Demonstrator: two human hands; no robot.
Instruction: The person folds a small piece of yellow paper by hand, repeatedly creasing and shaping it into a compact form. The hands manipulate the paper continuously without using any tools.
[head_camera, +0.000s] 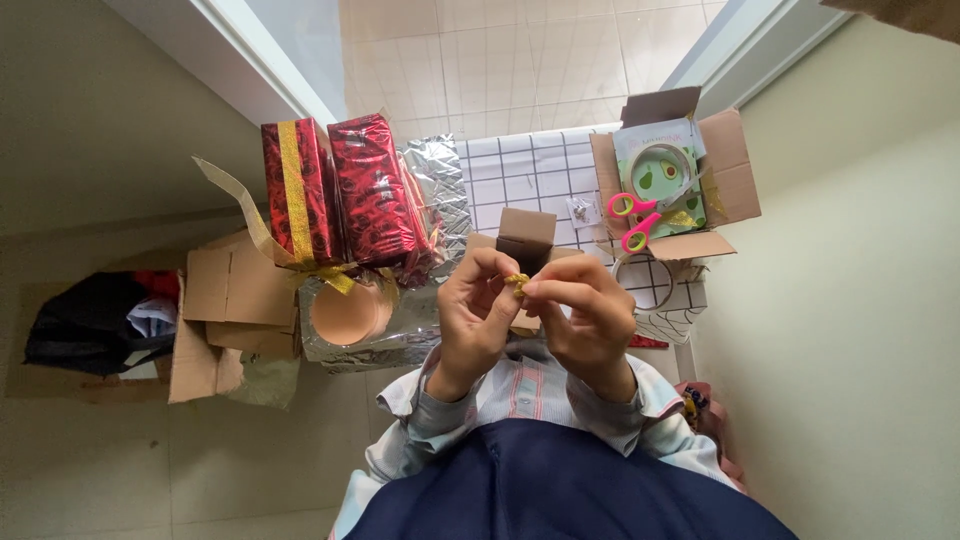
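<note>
Both hands meet just in front of the small brown cardboard box (527, 236) — the left hand (478, 313) and right hand (590, 315) each pinch, fingertips closed, a small piece of shiny gold ribbon (517, 283). Left of the box stand two red foil-wrapped gift boxes (340, 190); right of it, pink-handled scissors (634, 220).

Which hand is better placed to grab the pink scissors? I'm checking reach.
Probably the right hand: the pink scissors lie in the open box on its side; the left hand is farther.

Blocked to the left by stacked red gift boxes (340, 190) and foil (440, 180). Hemmed to the right by an open carton (725, 170) holding pink scissors (633, 218). Free only over the checked desk (530, 170) between them.
</note>
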